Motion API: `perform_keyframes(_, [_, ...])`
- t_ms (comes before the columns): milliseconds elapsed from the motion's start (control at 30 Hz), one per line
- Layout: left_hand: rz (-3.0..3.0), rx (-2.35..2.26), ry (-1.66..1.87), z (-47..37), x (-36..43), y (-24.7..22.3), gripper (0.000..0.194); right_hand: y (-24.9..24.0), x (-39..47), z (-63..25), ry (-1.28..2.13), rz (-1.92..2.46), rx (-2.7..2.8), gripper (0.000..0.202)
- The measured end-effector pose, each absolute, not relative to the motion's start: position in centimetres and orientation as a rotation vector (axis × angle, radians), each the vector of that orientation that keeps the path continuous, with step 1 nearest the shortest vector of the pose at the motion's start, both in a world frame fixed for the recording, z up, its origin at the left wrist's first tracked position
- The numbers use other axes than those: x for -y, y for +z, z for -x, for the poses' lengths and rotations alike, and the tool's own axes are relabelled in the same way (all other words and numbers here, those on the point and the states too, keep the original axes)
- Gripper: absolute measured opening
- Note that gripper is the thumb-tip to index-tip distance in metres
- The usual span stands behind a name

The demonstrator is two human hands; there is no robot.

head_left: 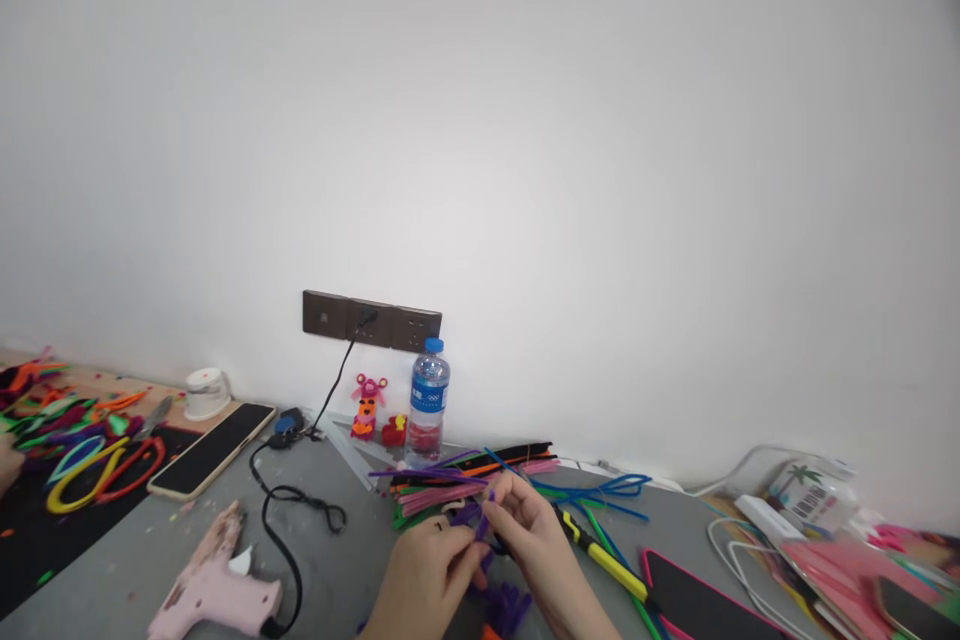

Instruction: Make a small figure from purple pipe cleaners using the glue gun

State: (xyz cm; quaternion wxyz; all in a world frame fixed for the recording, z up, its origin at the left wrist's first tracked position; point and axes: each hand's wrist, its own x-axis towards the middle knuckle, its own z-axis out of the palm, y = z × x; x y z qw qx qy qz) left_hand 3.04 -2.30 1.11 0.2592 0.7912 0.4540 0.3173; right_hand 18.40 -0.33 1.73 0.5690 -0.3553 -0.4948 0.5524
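My left hand (427, 570) and my right hand (536, 535) meet low in the middle of the view, above the grey table. Both are closed, fingertips pinching a short purple pipe cleaner (483, 526); parts of it are hidden behind the fingers. More curled purple pipe cleaner pieces (508, 608) lie just below the hands, with a bit of orange at the bottom edge. Right behind the fingers spreads a pile of pink, black, orange and green pipe cleaners (435, 498). Blue pipe cleaners (619, 490) fan out to its right.
A water bottle (429, 410) and small figures (365, 410) stand by the wall. Leftward are a pink glue gun (217, 590) with a black cord, a phone (214, 450) and scissors (90, 475). A yellow utility knife (615, 568) lies right. Another person's hand (9, 465) shows far left.
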Motion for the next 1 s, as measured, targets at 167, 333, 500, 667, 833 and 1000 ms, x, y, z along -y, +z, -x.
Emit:
perform_keyframes(167, [-2.144, -1.258, 0.891, -3.1, 2.0, 1.0, 0.03, 2.0, 0.5, -18.4, 1.312, 0.833, 1.164, 0.035])
perform_keyframes(333, [-2.18, -1.347, 0.879, -3.2, 2.0, 0.8, 0.03, 2.2, 0.5, -18.5, 1.341, 0.862, 1.2, 0.035])
perform_keyframes(500, [-2.126, -1.335, 0.921, -3.5, 2.0, 0.7, 0.028, 1.9, 0.2, -18.7, 1.3, 0.868, 1.235, 0.036])
perform_keyframes(667, [-1.811, -1.144, 1.031, -3.7, 1.8, 0.9, 0.006, 1.6, 0.0, -18.9, 1.199, 0.873, 1.236, 0.033])
perform_keyframes(833, [-1.463, -0.941, 1.17, -3.7, 1.4, 0.8, 0.012, 1.9, 0.4, -18.8, 1.178, 0.901, 1.288, 0.033])
perform_keyframes(1000, [-1.234, -0.857, 1.174, -3.4, 0.8, 0.7, 0.021, 2.1, 0.3, -18.9, 1.172, 0.925, 1.299, 0.033])
